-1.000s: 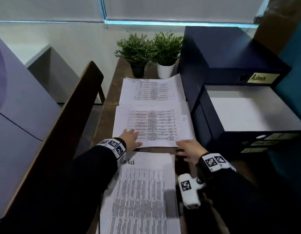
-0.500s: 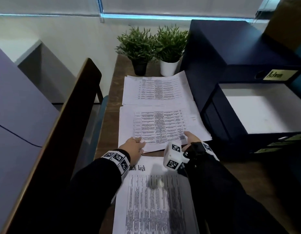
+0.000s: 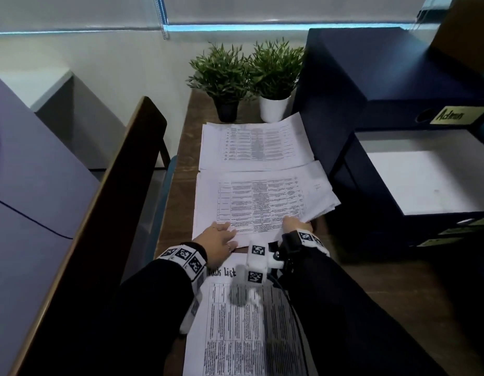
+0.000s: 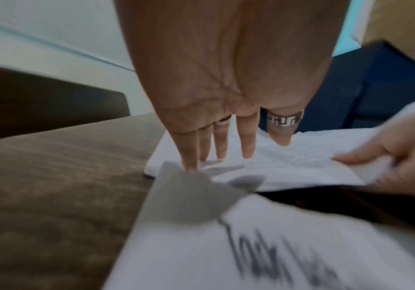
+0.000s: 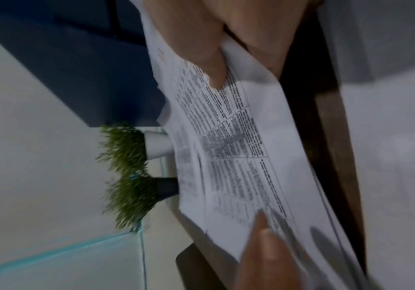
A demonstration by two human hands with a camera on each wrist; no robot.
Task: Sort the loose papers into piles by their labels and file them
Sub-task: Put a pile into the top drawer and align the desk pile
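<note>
A person's right hand [image 3: 296,226] pinches the near right corner of the middle pile [image 3: 259,204] on the tabletop [image 3: 181,169], thumb on top, while the left hand [image 3: 220,240] presses flat, fingers straight, on its near left corner. A white sheet lies in the open blue box [image 3: 343,169] beside it.

Cabinet label [image 3: 458,115] reads "Admin"; near sheet [image 3: 243,335] "list".

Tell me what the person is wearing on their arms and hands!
Both arms have long black sleeves. The left wrist band is white with black square code marks. The right wrist has one too, plus a white camera block with the same marks and a thin black cable. The left hand wears a patterned silver ring on the thumb and another ring on one finger.
</note>
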